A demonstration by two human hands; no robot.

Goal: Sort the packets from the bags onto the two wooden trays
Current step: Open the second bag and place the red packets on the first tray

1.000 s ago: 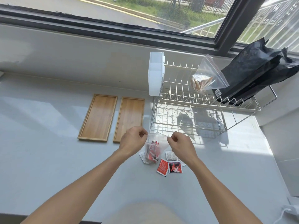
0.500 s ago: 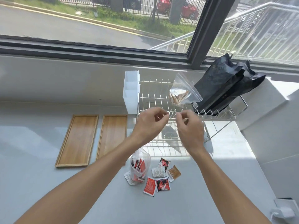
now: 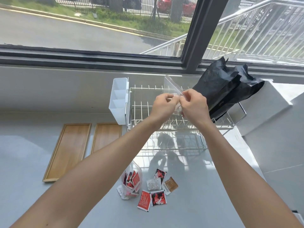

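Hands at work over the wire rack (image 3: 144,104): my left hand (image 3: 162,106) and right hand (image 3: 194,104) both pinch a clear zip bag (image 3: 171,86).

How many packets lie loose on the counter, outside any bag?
5 clearly loose: red packet, black-and-red packet, white packet, brown packet, another black-and-red packet. A white one under the clear bag may be a sixth.

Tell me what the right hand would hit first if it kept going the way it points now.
The right hand points left, its fingertips already on the clear zip bag; just beyond is the left hand. Depth is unclear.
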